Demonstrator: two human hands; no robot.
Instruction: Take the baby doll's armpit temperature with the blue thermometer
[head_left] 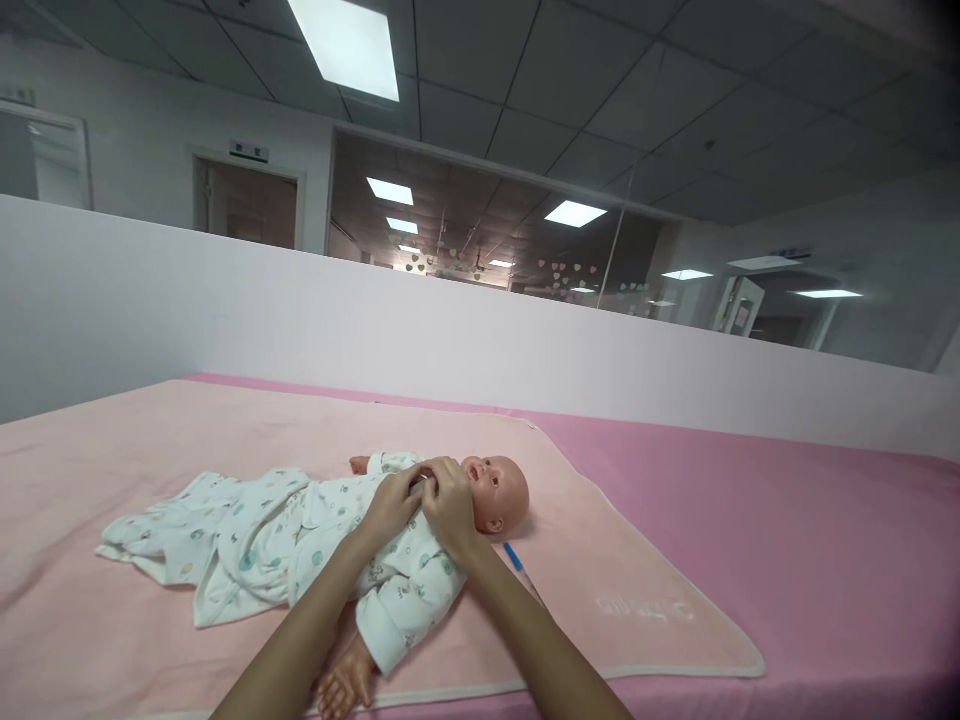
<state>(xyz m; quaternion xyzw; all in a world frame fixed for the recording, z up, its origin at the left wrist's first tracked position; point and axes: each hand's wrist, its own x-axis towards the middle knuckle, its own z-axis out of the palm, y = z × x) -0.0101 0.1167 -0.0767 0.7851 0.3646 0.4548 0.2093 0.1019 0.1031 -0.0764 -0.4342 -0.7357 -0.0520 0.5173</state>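
A baby doll (501, 492) lies on its back on a light pink blanket (615, 560), head to the right. It wears a white patterned romper (300, 535). My left hand (391, 507) and my right hand (450, 503) meet at the doll's neck. Both have their fingers pinched on the romper's collar, just below the chin. One doll hand (346, 682) pokes out of a sleeve near the blanket's front edge; the other (360, 464) shows beyond my hands.
A blue-tipped pen-like object (514, 560) lies on the blanket beside my right forearm. The blanket rests on a darker pink sheet (787, 560). A white partition wall (375, 330) runs along the far side.
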